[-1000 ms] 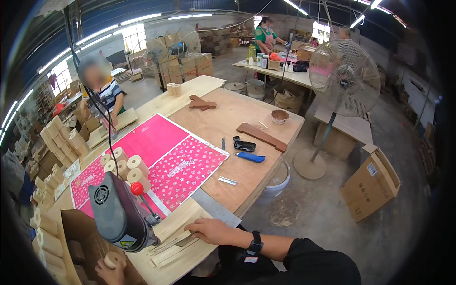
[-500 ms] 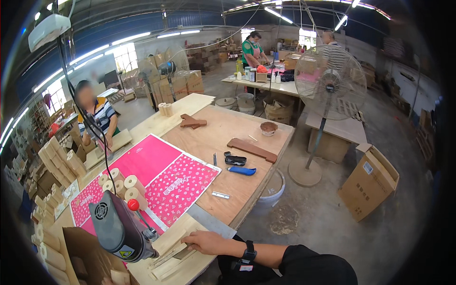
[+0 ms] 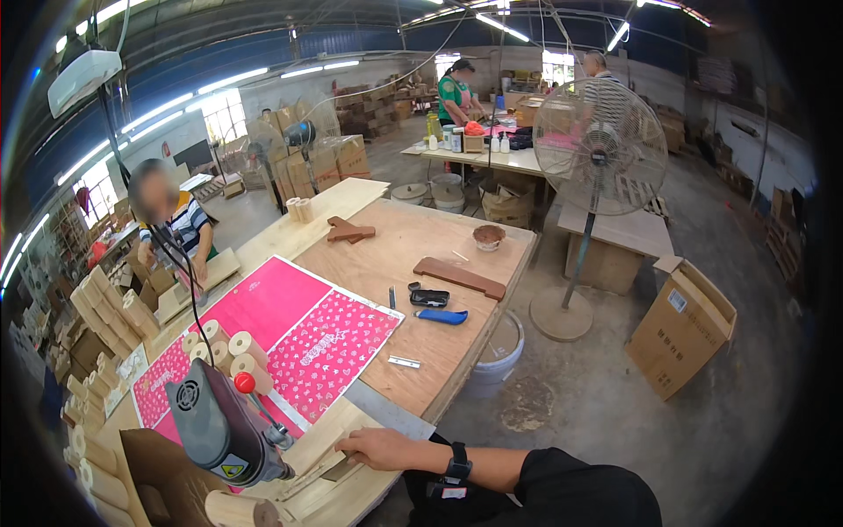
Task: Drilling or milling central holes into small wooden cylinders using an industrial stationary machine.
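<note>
My right hand (image 3: pixel 379 449) comes in from the lower right, with a black band on its wrist. Its fingers are bent and closed on the end of a thin wooden strip (image 3: pixel 314 472), among other pale strips on the board. Left of them stands a grey drill press head (image 3: pixel 211 423) with a red-knobbed lever (image 3: pixel 245 383). At the lower edge lies a pale wooden cylinder (image 3: pixel 230 508), cut off by the picture's border. My left hand does not show. Several upright wooden rolls (image 3: pixel 247 343) stand on a pink printed sheet (image 3: pixel 338 338) beyond the drill.
On the table lie a blue utility knife (image 3: pixel 442 316), a black case (image 3: pixel 429 298), brown wooden pieces (image 3: pixel 460 276) and a bowl (image 3: pixel 488 236). An open carton (image 3: pixel 162 470) is at lower left. A fan (image 3: pixel 599 158) stands right; a co-worker (image 3: pixel 180 220) sits left.
The wooden cylinder at the lower edge has come further into view, moving up and right. The bit of my left hand beside it no longer shows. My right hand stays in place.
</note>
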Motion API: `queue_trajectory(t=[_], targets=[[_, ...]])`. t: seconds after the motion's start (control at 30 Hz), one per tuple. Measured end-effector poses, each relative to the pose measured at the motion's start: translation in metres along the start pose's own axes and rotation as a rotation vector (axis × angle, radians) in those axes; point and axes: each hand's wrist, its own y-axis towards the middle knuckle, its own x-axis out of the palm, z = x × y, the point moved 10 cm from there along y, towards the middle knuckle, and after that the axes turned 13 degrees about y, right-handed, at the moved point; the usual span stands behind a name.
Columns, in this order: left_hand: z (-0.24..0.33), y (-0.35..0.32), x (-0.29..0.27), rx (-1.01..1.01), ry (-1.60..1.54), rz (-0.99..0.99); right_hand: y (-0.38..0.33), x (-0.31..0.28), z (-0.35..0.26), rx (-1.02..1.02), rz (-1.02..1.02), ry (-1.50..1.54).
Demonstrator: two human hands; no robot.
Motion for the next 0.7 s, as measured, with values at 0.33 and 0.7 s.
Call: queue_trajectory(t=[0.33, 0.7], targets=[[-0.060, -0.010, -0.037, -0.157, 0.256, 0.418, -0.003, -0.003, -0.004, -0.011, 0.054, 0.015], [-0.061, -0.011, -0.033, -0.212, 0.326, 0.456, -0.005, -0.003, -0.001, 0.013, 0.046, 0.060]])
